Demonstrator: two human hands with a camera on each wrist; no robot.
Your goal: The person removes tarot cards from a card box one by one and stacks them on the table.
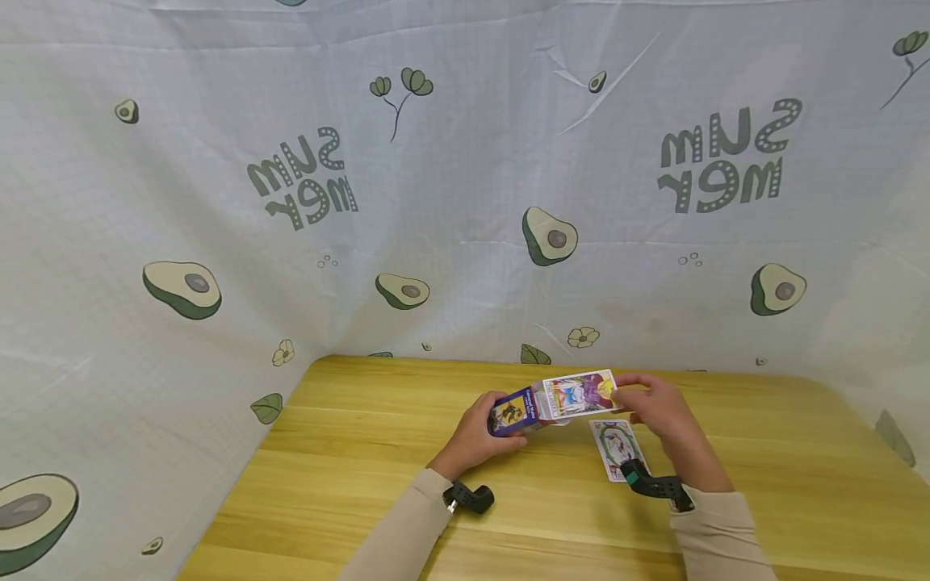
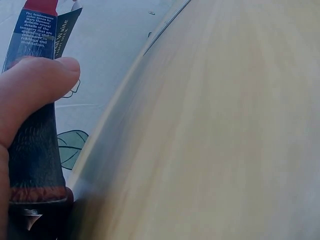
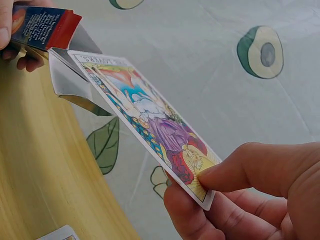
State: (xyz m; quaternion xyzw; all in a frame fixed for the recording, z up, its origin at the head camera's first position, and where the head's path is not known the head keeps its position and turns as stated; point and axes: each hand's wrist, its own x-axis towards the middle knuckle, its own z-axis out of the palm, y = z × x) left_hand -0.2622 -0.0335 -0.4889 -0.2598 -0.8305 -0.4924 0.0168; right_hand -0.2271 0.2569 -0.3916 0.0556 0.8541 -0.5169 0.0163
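My left hand [image 1: 472, 436] grips a dark blue tarot card box [image 1: 513, 411], tilted above the table with its open end toward the right. In the left wrist view the thumb lies along the printed side of the box [image 2: 32, 140]. Between thumb and fingers, my right hand [image 1: 657, 410] pinches a tarot card [image 3: 150, 120], its colourful "The Lovers" picture facing up. The card's far end is at the box's open flaps [image 3: 70, 75]; whether it is still partly inside I cannot tell. Below the right hand, another tarot card [image 1: 616, 444] lies face up on the table.
The wooden table [image 1: 349, 484] has a pale patterned cloth [image 1: 465, 177] hanging behind it and at its left side. Each wrist wears a black camera band, the left one [image 1: 468, 497] close above the tabletop, the right one [image 1: 654, 482] partly over the lying card.
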